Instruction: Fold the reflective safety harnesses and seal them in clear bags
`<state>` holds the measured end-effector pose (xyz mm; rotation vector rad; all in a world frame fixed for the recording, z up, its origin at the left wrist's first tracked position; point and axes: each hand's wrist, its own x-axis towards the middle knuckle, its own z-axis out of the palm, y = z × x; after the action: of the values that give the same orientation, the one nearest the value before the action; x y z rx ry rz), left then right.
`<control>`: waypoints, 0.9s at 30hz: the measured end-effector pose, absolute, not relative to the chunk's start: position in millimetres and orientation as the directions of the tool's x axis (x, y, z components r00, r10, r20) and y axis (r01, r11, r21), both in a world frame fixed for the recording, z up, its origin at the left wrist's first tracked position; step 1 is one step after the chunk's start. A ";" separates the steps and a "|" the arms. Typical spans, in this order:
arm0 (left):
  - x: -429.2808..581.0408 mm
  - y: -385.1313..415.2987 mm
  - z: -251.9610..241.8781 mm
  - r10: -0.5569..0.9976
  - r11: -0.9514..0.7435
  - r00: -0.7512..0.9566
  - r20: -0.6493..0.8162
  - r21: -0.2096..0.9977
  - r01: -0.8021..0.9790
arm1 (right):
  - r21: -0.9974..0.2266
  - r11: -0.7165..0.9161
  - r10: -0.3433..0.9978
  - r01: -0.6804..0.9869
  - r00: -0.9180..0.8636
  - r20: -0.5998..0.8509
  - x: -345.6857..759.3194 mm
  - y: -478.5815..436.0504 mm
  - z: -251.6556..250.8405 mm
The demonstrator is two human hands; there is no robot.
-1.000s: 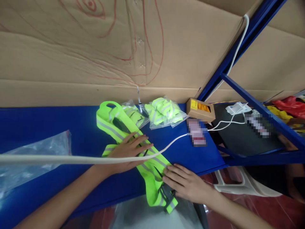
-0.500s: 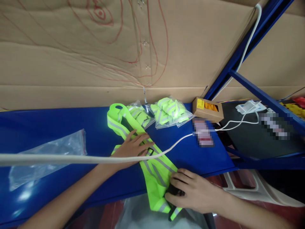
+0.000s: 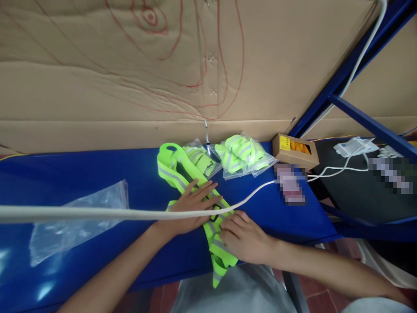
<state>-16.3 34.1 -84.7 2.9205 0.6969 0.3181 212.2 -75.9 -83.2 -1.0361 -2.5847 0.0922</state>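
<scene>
A neon yellow-green reflective strap vest (image 3: 172, 174) with grey stripes lies lengthwise on the blue table, its lower end at the front edge. My left hand (image 3: 192, 208) rests flat across its middle, fingers spread. Beside those fingertips sits a black buckle (image 3: 215, 214), partly behind a white cable. My right hand (image 3: 244, 239) is closed on the lower straps, fingers curled and their tips hidden. Below it, a folded strap end hangs toward my lap.
A white cable (image 3: 137, 214) crosses in front of my left hand. An empty clear plastic bag (image 3: 81, 221) lies left. Bagged reflective vests (image 3: 243, 152) and a cardboard box (image 3: 295, 152) stand along the back. A blurred-out item (image 3: 291, 184) lies right; a blue metal frame (image 3: 361, 117) rises there.
My right hand has moved up and left along the straps, nearer my left hand, bringing the lower end up into folds. My left hand stays flat on the vest. The view has shifted slightly.
</scene>
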 end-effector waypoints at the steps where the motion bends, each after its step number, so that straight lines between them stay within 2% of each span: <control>1: -17.1 34.2 -85.2 0.463 -0.884 0.868 0.180 0.173 0.435 | -0.194 0.746 0.662 0.637 -0.675 0.326 216.6 -80.2 -85.9; 4: -18.2 35.5 -86.0 0.464 -0.882 0.866 0.184 0.183 0.434 | -0.220 0.794 0.608 0.567 -0.744 0.278 234.7 -96.8 -84.3; 6: -17.8 35.6 -85.4 0.457 -0.885 0.873 0.172 0.186 0.426 | -0.190 0.811 0.585 0.554 -0.778 0.228 243.7 -105.7 -80.6; 10: -14.7 29.2 -83.6 0.452 -0.886 0.879 0.149 0.189 0.424 | -0.107 0.812 0.577 0.573 -0.763 0.291 244.3 -114.1 -77.1; 13: -11.0 20.5 -82.3 0.434 -0.894 0.888 0.151 0.193 0.404 | -0.182 0.824 0.567 0.537 -0.775 0.279 238.7 -114.7 -67.8; 18: -3.4 13.0 -77.8 0.382 -0.907 0.918 0.105 0.233 0.351 | -0.354 0.769 0.586 0.532 -0.808 0.059 231.5 -96.5 -40.9; 21: -1.2 13.5 -75.5 0.367 -0.909 0.926 0.094 0.249 0.335 | -0.355 0.720 0.625 0.596 -0.779 -0.041 223.4 -74.2 -38.3; 23: -2.4 15.2 -75.4 0.380 -0.905 0.918 0.112 0.249 0.344 | -0.311 0.725 0.644 0.614 -0.765 -0.010 217.6 -63.2 -45.7; 27: -7.7 19.2 -77.8 0.399 -0.902 0.904 0.151 0.243 0.358 | -0.187 0.746 0.666 0.639 -0.715 0.213 214.3 -66.1 -71.3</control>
<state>-7.7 19.2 -77.8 2.8588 0.5749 0.2917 214.3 -66.1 -71.3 -1.0226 -2.6808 0.1446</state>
